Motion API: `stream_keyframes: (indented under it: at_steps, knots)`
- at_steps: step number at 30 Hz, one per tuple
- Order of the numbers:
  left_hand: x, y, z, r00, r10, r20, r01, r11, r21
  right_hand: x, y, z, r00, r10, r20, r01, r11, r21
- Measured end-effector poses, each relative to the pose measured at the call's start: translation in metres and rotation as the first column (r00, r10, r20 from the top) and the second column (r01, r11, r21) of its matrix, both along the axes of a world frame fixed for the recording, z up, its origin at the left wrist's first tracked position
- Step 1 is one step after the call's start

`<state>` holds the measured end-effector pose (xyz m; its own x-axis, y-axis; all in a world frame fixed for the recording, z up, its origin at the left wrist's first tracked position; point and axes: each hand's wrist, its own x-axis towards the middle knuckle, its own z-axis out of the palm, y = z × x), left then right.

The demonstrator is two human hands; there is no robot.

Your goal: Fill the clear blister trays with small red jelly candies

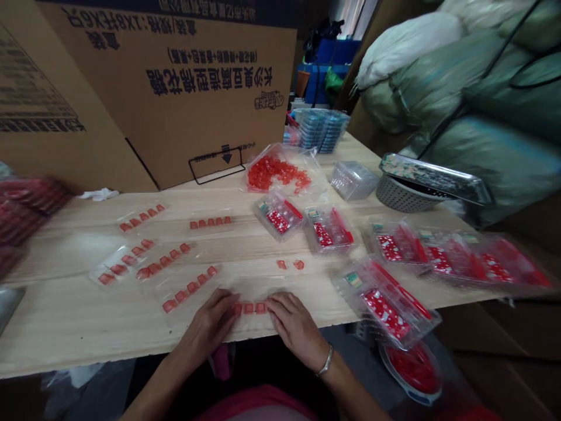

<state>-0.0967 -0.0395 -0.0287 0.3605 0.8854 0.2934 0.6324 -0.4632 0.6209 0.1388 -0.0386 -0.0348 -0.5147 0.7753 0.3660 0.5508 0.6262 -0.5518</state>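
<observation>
My left hand (pixel 208 324) and my right hand (pixel 293 324) rest on a transparent plastic strip (pixel 249 287) near the table's front edge. Between my fingertips runs a row of small red square pieces (pixel 248 308). A silver bangle (pixel 325 362) circles my right wrist. To the left, several similar strips of red pieces lie on the pale wooden table (pixel 79 316), and the closest one (pixel 188 287) nearly meets my left hand. Two loose red pieces (pixel 288 264) sit just beyond my hands. How firmly my fingers hold the strip does not show.
Several plastic packs with red contents (pixel 385 304) spread across the table's right side, one overhanging the edge. A bag of red pieces (pixel 278 174) lies at the back. Behind it stand a printed cardboard box (pixel 175 99) and stacked plastic trays (pixel 319 128). Large green sacks (pixel 473 99) fill the right.
</observation>
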Motion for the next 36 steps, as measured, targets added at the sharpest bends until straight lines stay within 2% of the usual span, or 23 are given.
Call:
stream_keyframes:
  at_steps: [5,8,10,12,16,21,23,25,27,28,30,34,36]
  knots:
    - [0.001,0.000,-0.002,0.996,-0.088,0.022,0.088,0.996,0.022,0.012,0.003,0.005,0.998,0.017,-0.068,-0.021,0.998,-0.059]
    - [0.002,0.000,-0.002,0.998,-0.068,0.017,0.068,0.998,0.000,0.019,0.022,0.006,0.972,-0.181,-0.149,0.175,0.983,-0.049]
    - [0.002,-0.001,-0.001,0.999,-0.044,-0.002,0.044,0.999,0.003,0.021,0.042,0.004,0.926,-0.353,-0.137,0.348,0.936,-0.057]
    - [0.003,-0.003,0.000,0.999,-0.028,-0.028,0.029,0.999,0.038,0.019,0.062,0.002,0.902,-0.422,-0.090,0.414,0.905,-0.096]
    - [0.004,-0.007,0.002,0.995,-0.076,-0.071,0.082,0.993,0.089,0.010,0.086,-0.003,0.937,-0.346,-0.053,0.336,0.931,-0.141]
    - [0.012,-0.006,0.005,0.996,-0.076,-0.046,0.076,0.997,0.009,0.011,0.080,0.001,0.939,-0.334,-0.085,0.322,0.938,-0.127]
    - [0.018,-0.005,0.003,0.997,-0.065,-0.037,0.064,0.998,-0.023,0.016,0.072,0.014,0.949,-0.300,-0.098,0.284,0.947,-0.149]
    - [0.024,-0.003,0.001,0.998,-0.062,-0.028,0.061,0.997,-0.050,0.022,0.069,0.034,0.972,-0.215,-0.095,0.197,0.965,-0.170]
    - [0.030,0.000,-0.001,0.997,-0.070,-0.018,0.068,0.995,-0.076,0.030,0.082,0.058,0.990,-0.139,-0.033,0.133,0.982,-0.131]
    - [0.032,0.001,-0.001,0.997,-0.073,-0.016,0.072,0.993,-0.089,0.036,0.095,0.069,0.990,-0.136,0.028,0.138,0.987,-0.078]
    - [0.035,0.004,-0.001,0.997,-0.080,-0.012,0.078,0.991,-0.112,0.047,0.136,0.091,0.958,-0.223,0.180,0.216,0.975,0.056]
    - [0.037,0.005,-0.003,0.997,-0.079,-0.019,0.075,0.988,-0.135,0.058,0.237,0.126,0.920,-0.351,0.175,0.331,0.934,0.133]
    - [0.037,0.004,-0.006,0.997,-0.065,-0.041,0.059,0.991,-0.124,0.050,0.269,0.140,0.918,-0.367,0.147,0.344,0.925,0.162]
